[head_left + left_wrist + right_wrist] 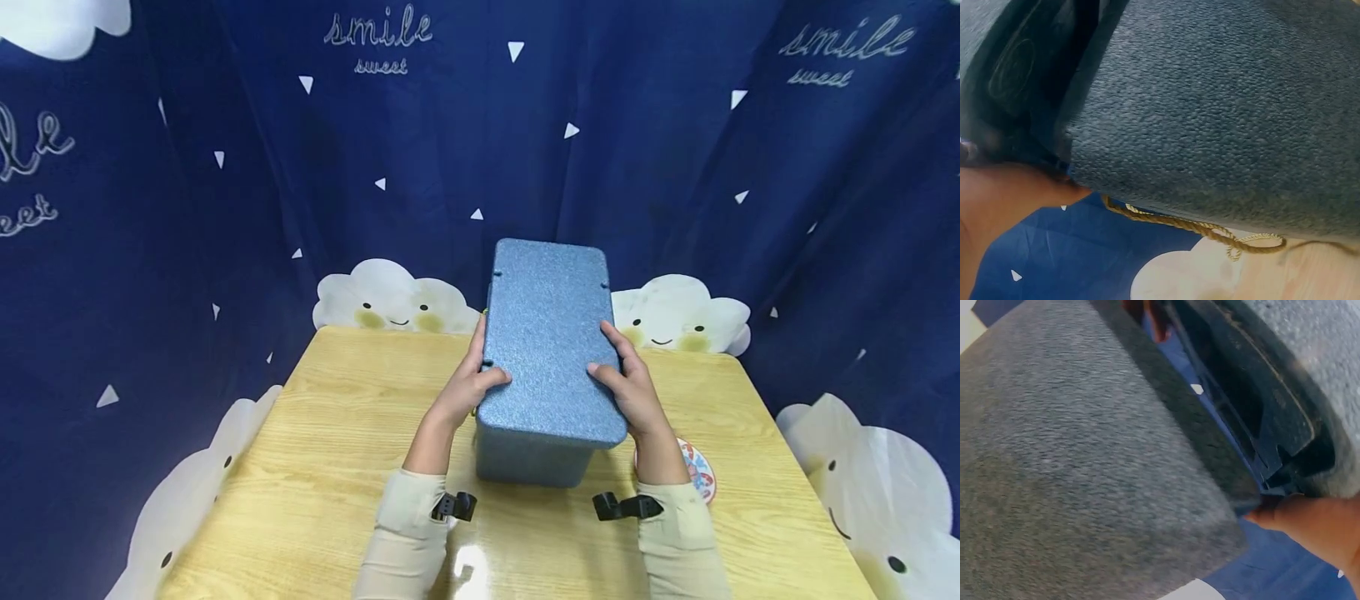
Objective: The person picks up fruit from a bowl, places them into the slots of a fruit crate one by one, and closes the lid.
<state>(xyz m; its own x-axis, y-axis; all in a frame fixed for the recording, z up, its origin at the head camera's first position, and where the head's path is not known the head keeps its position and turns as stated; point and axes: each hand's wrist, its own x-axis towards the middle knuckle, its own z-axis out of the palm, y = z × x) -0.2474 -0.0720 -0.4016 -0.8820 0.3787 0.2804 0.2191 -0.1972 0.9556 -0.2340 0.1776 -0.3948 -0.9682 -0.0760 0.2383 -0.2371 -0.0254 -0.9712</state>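
Observation:
A blue-grey textured lid (551, 333) is tilted over a box (525, 458) of the same colour on the table. My left hand (468, 387) grips the lid's left edge, its thumb on top. On the opposite edge, my right hand (633, 387) holds the lid the same way. In the right wrist view a gap shows between the lid (1335, 337) and the box wall (1072, 444), and the lid's dark, ridged underside is visible. A twisted gold cord (1179, 222) hangs along the box in the left wrist view.
A round disc with a red and blue pattern (701, 475) lies on the wooden table (315, 467), partly behind my right forearm. A dark blue curtain (420, 150) with white clouds surrounds the table.

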